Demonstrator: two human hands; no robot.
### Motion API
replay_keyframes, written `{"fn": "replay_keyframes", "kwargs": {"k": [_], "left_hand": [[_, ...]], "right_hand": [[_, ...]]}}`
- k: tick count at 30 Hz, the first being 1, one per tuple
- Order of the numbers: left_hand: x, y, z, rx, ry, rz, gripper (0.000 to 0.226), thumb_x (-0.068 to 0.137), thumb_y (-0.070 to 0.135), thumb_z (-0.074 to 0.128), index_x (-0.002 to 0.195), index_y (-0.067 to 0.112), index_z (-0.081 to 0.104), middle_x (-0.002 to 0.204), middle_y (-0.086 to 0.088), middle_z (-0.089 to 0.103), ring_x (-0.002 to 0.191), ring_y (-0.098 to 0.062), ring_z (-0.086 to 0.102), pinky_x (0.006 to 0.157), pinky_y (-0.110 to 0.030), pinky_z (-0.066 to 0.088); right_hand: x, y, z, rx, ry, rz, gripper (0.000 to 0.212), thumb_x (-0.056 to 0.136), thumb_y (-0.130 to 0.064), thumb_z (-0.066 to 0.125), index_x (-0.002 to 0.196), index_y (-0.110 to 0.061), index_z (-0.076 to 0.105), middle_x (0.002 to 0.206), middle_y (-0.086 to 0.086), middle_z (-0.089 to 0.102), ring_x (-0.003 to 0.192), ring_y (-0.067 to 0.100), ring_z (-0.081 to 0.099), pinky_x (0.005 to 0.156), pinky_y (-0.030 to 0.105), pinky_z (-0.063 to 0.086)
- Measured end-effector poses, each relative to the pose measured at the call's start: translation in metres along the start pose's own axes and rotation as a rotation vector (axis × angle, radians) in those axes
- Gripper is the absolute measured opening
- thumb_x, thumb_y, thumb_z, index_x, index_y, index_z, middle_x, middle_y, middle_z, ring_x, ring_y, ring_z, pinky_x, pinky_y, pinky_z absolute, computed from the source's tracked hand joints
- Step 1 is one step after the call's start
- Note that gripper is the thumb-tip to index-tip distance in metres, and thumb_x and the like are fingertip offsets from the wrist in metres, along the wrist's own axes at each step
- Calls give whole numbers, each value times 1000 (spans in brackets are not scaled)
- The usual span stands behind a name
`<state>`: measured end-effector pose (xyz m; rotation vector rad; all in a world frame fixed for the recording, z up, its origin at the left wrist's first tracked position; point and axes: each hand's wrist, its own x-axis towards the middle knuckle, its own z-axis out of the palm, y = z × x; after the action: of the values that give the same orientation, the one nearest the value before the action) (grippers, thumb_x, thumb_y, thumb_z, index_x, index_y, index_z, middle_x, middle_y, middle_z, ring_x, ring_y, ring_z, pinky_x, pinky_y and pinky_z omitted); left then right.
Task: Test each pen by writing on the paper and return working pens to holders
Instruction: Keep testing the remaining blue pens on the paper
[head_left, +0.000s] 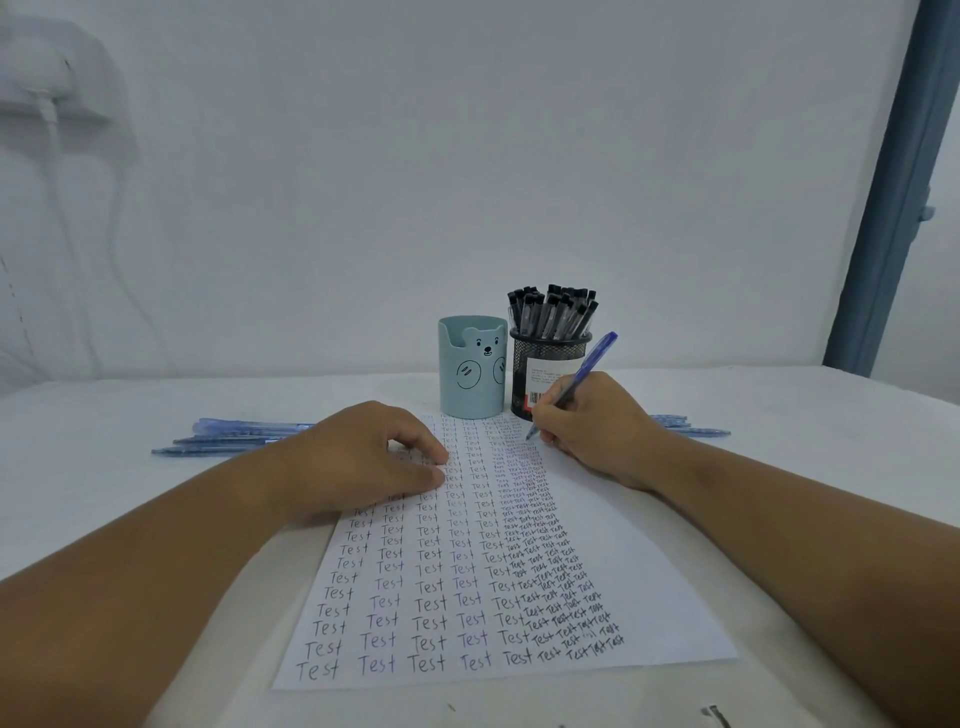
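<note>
Fingers of the right hand (592, 431) curl round a translucent blue plastic pen (582, 379), pinching it low on the barrel; its tip meets the sheet at the far right end of the written columns, and its capped end slants up and to the right across the front of the black holder. The left hand (363, 462) lies palm down on the far left part of the white sheet of paper (623, 561), fingers loosely bent, pressing it flat and gripping nothing.

The paper runs lengthwise away from the person and is filled with columns of the handwritten word "Test", larger and spaced on the left, small and crowded toward the right. Just beyond its far edge stand two holders side by side: a pale blue cylindrical cup with a bear face drawn in black lines (470, 374), and to its right a black wire-mesh cup (540, 358) bearing a white label with a barcode, its print too small to read, packed with clear pens with black caps (553, 312).

More blue pens lie flat on the table, a group at left (228, 434) behind the left hand and a few at right (691, 428) behind the right wrist.

The table (805, 415) is covered in white, set against a plain pale wall (467, 156). A white cable (52, 124) hangs at upper left; a blue-grey frame (883, 208) rises at right.
</note>
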<state>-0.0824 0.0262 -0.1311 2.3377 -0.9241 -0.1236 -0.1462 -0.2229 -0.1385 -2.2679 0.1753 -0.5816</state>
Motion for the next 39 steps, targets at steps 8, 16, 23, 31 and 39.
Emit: {"fn": "replay_keyframes", "kwargs": {"k": [8, 16, 23, 31, 39], "left_hand": [[1, 0, 0, 5, 2, -12, 14, 86, 37, 78, 99, 37, 76, 114, 29, 63, 96, 17, 51, 79, -6, 34], [1, 0, -1, -11, -5, -3, 15, 85, 36, 79, 100, 36, 77, 117, 26, 66, 105, 11, 55, 91, -17, 39], [1, -1, 0, -37, -7, -5, 14, 85, 36, 79, 98, 36, 78, 115, 26, 67, 92, 14, 56, 83, -14, 40], [0, -1, -1, -69, -9, -3, 12, 85, 34, 79, 97, 34, 78, 114, 26, 67, 101, 11, 57, 86, -12, 40], [0, -2, -1, -75, -15, -9, 12, 85, 35, 79, 97, 35, 78, 114, 27, 67, 97, 14, 57, 83, -12, 39]], "right_hand": [[1, 2, 1, 53, 8, 24, 21, 93, -19, 62, 76, -7, 70, 68, 6, 72, 59, 12, 57, 63, 31, 51], [1, 0, 1, -26, -4, -3, 23, 94, -21, 61, 76, -10, 69, 72, 9, 72, 60, 13, 57, 66, 35, 54], [2, 1, 1, 44, 5, 27, 23, 93, -17, 60, 75, -6, 68, 67, 7, 69, 59, 13, 56, 63, 30, 50], [2, 0, 1, 1, -2, 13, 25, 93, -19, 60, 70, -12, 65, 65, 7, 68, 59, 14, 55, 64, 32, 50], [2, -2, 1, -17, 5, 16, 24, 94, -20, 60, 71, -11, 65, 63, 4, 62, 59, 14, 53, 63, 32, 49]]}}
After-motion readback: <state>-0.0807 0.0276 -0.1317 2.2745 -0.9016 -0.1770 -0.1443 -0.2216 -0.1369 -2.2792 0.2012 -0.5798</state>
